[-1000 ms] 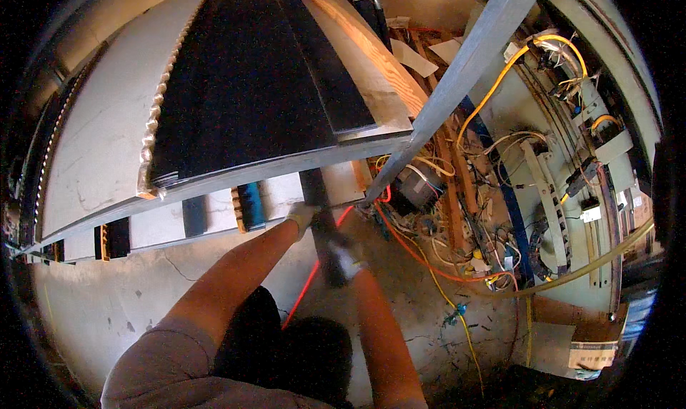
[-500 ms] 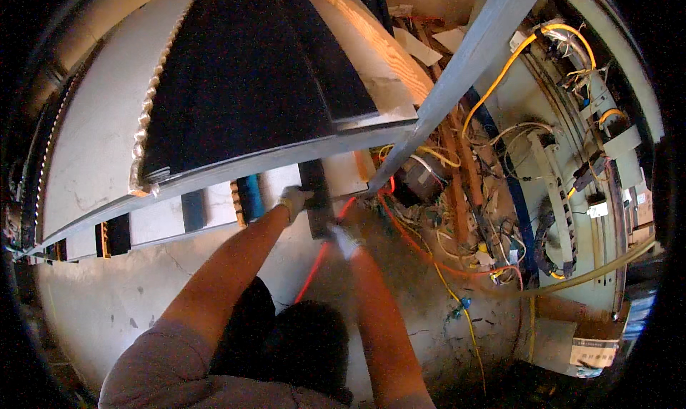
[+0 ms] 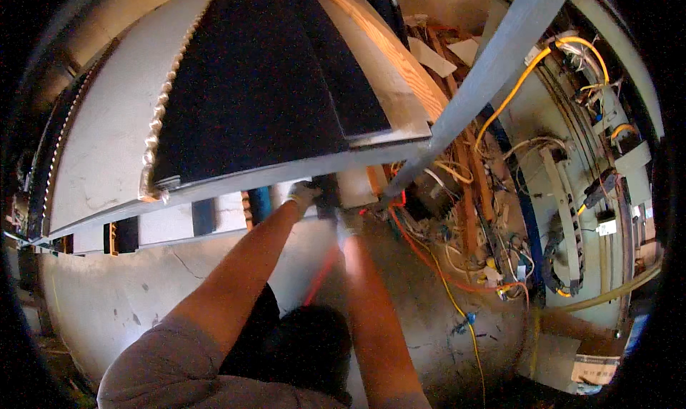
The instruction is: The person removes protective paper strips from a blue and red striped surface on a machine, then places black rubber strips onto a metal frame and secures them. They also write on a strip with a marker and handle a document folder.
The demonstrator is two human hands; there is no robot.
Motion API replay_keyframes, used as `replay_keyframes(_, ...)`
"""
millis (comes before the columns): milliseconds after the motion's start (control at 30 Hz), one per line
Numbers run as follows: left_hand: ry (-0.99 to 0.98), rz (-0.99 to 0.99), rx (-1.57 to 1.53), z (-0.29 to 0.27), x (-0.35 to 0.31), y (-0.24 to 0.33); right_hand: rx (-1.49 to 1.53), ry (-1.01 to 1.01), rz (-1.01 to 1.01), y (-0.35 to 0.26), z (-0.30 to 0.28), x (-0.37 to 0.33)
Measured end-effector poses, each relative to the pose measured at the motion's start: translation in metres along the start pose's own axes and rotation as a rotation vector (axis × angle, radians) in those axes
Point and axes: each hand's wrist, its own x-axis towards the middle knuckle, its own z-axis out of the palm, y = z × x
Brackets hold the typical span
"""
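Observation:
In a pale glove, my left hand (image 3: 304,195) is closed on the left edge of a dark flat strip (image 3: 326,194), its fingers partly hidden. This strip lies low under the front rail (image 3: 286,169) of a large metal frame, its far part out of sight. At its near end is my right hand (image 3: 348,232), also gloved and smeared by motion and glare; its fingers cannot be made out. A red hose (image 3: 323,274) runs along the floor beneath my right hand.
Above the rail lies a wide black sheet (image 3: 250,87) between pale panels. A slanted grey metal post (image 3: 486,73) rises on the right. Beyond it are tangled cables, wood scraps and a yellow cable (image 3: 514,80). A cardboard box (image 3: 597,368) stands at lower right.
The dark strip has moved farther under the rail, and less of it shows. Both hands have gone forward with it. The whole view has shifted slightly.

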Motion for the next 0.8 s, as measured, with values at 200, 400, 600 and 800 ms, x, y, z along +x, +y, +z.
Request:
replay_keyframes(200,0.015,0.207,-0.028,-0.007,-0.023,0.015,0.668,-0.191,0.337,-0.038,-0.009,-0.002)
replay_keyframes(400,-0.005,0.243,0.184,0.0,-0.029,0.009,0.823,-0.192,0.497,-0.035,-0.013,0.006)
replay_keyframes(600,0.009,0.252,0.259,0.005,-0.005,-0.01,0.324,-0.136,0.148,-0.024,-0.02,0.01)
replay_keyframes(800,0.021,0.238,0.349,0.0,0.016,-0.031,0.499,-0.205,0.21,-0.039,-0.042,-0.01)
